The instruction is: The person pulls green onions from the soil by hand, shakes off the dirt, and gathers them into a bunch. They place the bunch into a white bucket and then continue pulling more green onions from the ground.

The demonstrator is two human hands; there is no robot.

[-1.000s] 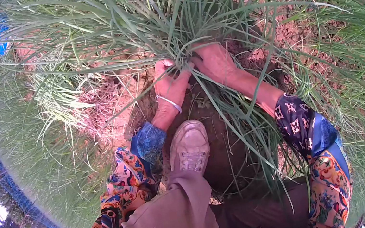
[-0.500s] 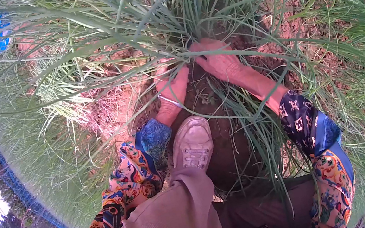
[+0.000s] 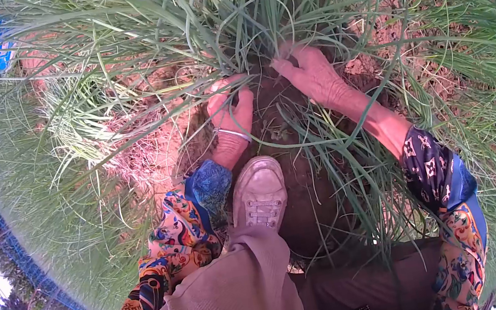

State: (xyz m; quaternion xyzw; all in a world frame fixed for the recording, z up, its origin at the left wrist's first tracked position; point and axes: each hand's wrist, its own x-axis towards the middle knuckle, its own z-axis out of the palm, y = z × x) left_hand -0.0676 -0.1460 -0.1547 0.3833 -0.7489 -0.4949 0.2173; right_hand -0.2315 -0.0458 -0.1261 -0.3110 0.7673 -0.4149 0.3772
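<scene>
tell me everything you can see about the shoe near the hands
The shoe is a pale, dusty lace-up sneaker, seemingly canvas or worn leather, with faint laces over the tongue. It points up the frame, toe toward the dark soil mound, planted flat on the ground. A tan trouser leg covers its ankle end. It sits just below the left hand with its bangle, beside the patterned sleeve cuff; neither hand touches it. Grass blades hang to its right.

Both hands, left (image 3: 229, 115) and right (image 3: 312, 74), grip the grass clump (image 3: 250, 15) above a shoe (image 3: 259, 194).
</scene>
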